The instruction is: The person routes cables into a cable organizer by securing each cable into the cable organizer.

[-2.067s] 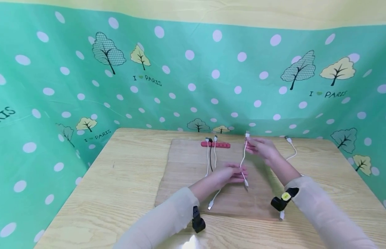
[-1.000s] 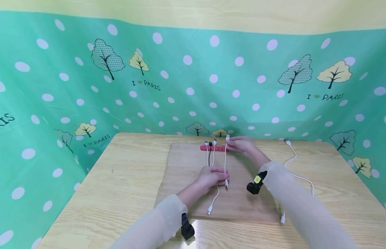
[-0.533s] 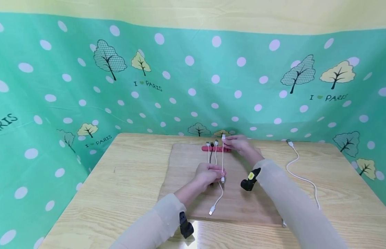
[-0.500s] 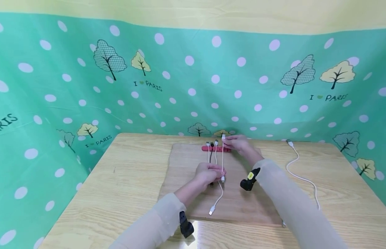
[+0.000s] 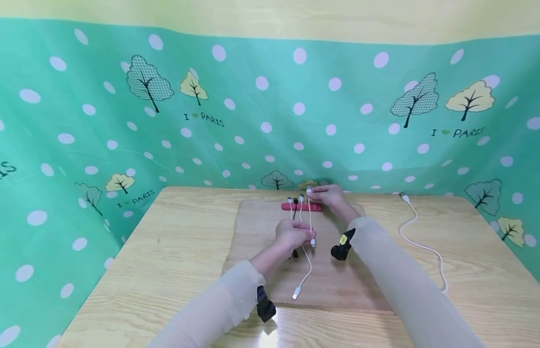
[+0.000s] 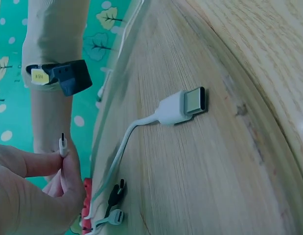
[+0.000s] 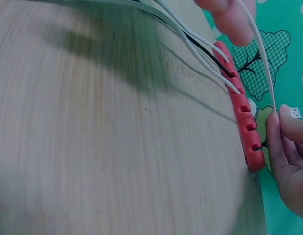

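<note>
A white USB cable point(image 5: 310, 212) is stretched between my two hands. My left hand point(image 5: 291, 235) pinches it just above its small lower plug point(image 6: 63, 146). At the back, my right hand point(image 5: 329, 194) pinches the upper end by the USB-A plug point(image 7: 294, 113). This stretch passes over a red cable holder point(image 7: 249, 125), close to the slots. Two white cables and a black cable point(image 7: 210, 52) sit in slots at the holder's left part; to their right, some slots show bare. In the left wrist view, a white USB-C plug point(image 6: 173, 108) lies on the wooden board.
The thin wooden board point(image 5: 339, 285) lies on a light wood table point(image 5: 174, 241). Another white cable point(image 5: 419, 245) curves over the table to the right. Behind stands a green dotted curtain point(image 5: 235, 116).
Both hands have carried the white cable left, from right of the holder to over it beside the three slotted cables. In the last half second they shift only slightly.
</note>
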A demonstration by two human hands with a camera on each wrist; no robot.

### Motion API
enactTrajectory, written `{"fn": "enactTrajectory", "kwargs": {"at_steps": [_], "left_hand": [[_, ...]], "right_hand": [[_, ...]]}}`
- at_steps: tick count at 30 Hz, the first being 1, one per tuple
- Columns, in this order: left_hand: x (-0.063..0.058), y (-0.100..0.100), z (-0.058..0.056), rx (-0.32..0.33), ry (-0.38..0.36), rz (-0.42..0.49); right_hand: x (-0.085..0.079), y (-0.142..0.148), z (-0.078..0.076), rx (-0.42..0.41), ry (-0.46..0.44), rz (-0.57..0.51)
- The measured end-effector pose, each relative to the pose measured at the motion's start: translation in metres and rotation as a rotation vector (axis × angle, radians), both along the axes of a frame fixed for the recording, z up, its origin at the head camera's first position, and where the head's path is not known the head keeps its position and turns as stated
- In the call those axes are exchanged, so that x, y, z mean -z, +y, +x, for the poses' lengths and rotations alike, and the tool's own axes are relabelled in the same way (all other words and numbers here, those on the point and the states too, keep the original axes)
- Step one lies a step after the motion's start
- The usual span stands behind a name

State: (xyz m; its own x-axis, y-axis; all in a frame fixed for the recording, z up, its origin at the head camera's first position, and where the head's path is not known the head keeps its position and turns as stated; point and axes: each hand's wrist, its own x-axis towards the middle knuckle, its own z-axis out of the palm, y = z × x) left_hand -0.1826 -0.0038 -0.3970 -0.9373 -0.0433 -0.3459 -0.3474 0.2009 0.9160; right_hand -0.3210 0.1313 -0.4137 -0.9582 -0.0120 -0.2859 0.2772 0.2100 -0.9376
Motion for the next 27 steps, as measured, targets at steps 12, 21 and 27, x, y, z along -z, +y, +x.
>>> {"fn": "enactTrajectory", "kwargs": {"at_steps": [12, 21, 27], "left_hand": [[0.011, 0.000, 0.002, 0.044, 0.060, -0.088], [0.018, -0.004, 0.005, 0.099, 0.131, -0.290], [0.017, -0.010, 0.001, 0.102, 0.101, -0.245]], "right_hand": [[0.007, 0.000, 0.000, -0.048, 0.049, 0.159], [0.013, 0.001, 0.007, -0.071, 0.093, 0.240], [0.017, -0.001, 0.004, -0.068, 0.123, 0.265]]}}
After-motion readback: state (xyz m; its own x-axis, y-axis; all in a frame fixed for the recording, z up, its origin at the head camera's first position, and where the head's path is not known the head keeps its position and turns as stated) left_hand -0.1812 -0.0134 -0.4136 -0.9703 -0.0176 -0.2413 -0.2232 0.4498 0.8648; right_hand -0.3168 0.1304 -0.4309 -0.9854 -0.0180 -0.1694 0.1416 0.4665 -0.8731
